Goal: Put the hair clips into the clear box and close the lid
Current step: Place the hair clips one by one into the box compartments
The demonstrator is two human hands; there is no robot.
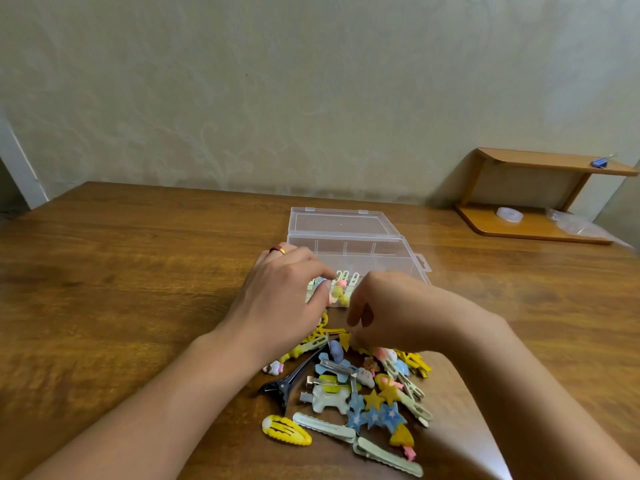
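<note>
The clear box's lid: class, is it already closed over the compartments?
No. The lid lies flipped open behind the clear box, whose divided compartments stand uncovered with a few hair clips inside.

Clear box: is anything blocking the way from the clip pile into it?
Nothing visible does. The clear plastic box has its lid folded back, just beyond the pile of colourful hair clips on the wooden table.
</note>
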